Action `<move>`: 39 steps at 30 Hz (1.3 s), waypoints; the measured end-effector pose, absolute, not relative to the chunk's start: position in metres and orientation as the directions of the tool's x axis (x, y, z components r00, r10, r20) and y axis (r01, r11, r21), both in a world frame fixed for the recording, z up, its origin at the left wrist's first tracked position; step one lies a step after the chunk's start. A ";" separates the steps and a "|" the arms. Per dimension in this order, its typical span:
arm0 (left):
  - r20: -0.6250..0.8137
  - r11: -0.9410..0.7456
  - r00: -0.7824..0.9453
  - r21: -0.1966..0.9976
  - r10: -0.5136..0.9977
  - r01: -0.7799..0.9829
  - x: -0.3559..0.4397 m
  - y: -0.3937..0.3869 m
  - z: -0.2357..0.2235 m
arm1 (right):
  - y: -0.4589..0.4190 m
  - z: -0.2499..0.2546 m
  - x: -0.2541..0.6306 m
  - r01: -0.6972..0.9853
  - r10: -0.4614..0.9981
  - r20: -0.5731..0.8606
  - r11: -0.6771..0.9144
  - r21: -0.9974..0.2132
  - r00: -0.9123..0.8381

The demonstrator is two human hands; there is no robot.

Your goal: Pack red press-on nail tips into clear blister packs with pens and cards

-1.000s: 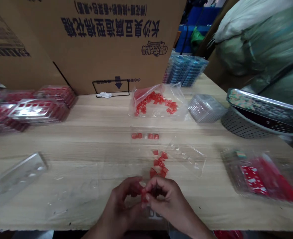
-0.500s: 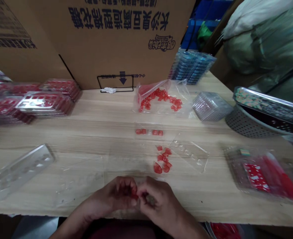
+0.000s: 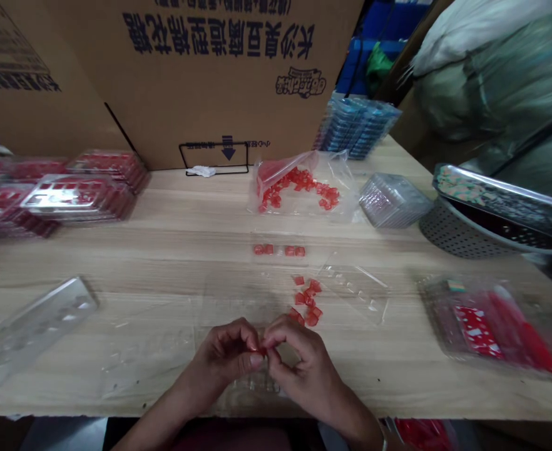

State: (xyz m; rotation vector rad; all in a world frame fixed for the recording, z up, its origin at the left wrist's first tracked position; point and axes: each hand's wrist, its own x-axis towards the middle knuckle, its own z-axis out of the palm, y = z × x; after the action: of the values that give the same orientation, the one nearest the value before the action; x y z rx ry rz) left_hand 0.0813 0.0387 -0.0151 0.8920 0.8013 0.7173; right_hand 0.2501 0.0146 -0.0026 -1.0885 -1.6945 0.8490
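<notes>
Above the clear tray [image 3: 257, 381] near the front edge of the table [image 3: 163, 232], your left hand [image 3: 222, 356] and right hand [image 3: 301, 357] pinch a small red piece [image 3: 262, 352], mostly hidden but probably light and bendable, best held by its edges.

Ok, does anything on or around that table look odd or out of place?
The carton has upside-down printing and a crumpled white scrap at its foot. The small clear tray shows a gap between two pairs of red pieces, and loose pieces lie scattered nearer the camera.
</notes>
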 end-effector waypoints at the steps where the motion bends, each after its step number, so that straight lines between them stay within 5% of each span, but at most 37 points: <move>1: -0.346 0.496 0.502 0.844 0.793 -0.203 0.081 0.038 -0.016 | 0.013 -0.001 0.250 0.307 0.918 0.331 0.387 -0.870 -0.217; 5: -0.463 0.602 0.493 0.781 0.736 -0.166 0.082 0.036 -0.017 | 0.015 -0.004 0.254 0.362 0.891 0.334 0.434 -0.825 -0.307; 7: -0.453 0.535 0.479 0.844 0.752 -0.042 0.082 0.042 -0.015 | 0.026 -0.010 0.258 0.377 0.886 0.350 0.449 -0.810 -0.303; 10: -0.243 0.158 0.312 0.949 0.918 0.274 0.082 0.059 -0.014 | 0.054 -0.019 0.264 0.467 0.863 0.341 0.493 -0.735 -0.373; 14: 0.027 -0.227 0.348 0.805 0.937 0.548 0.080 0.080 -0.025 | 0.083 -0.025 0.267 0.615 0.818 0.231 0.554 -0.560 -0.526; 31: 0.069 -0.361 0.466 0.735 0.882 0.574 0.081 0.081 -0.045 | 0.106 -0.039 0.265 0.517 0.798 0.219 0.545 -0.660 -0.561; 35: 0.059 -0.363 0.474 0.728 0.878 0.582 0.081 0.082 -0.045 | 0.106 -0.028 0.283 0.570 0.809 0.221 0.551 -0.610 -0.545; 39: 0.051 -0.357 0.471 0.724 0.881 0.590 0.081 0.082 -0.046 | 0.108 -0.013 0.321 0.825 0.928 0.076 0.360 -0.437 -0.364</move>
State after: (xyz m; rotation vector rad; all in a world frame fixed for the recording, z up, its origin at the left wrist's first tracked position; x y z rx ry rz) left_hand 0.0809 0.0816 -0.0458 2.0776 1.2148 0.5837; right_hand 0.3207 0.1081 -0.0126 -1.5491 -2.3160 0.4709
